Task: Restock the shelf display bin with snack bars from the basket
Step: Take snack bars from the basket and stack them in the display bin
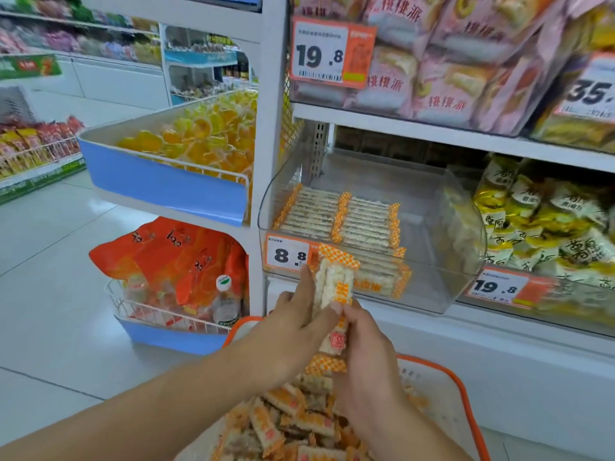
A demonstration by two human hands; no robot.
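A small stack of snack bars [336, 287] in clear wrappers with orange checked ends stands upright between both hands, just below the front of the clear display bin [466, 247]. My left hand [296, 321] grips the stack from the left. My right hand [362, 347] holds its lower part from the right. The bin holds two neat rows of the same bars [336, 217] on its left side; its right part shows bare floor. Below my arms, the orange-rimmed basket [466, 394] holds several loose bars [286, 424].
A blue-fronted bin of yellow sweets [186, 144] juts out at upper left, with a wire rack of orange bags and a bottle [179, 274] below it. Price tags 8.8 [288, 256] and 19.8 [496, 287] hang on the shelf edge. Yellow-white bags [545, 221] fill the neighbouring bin.
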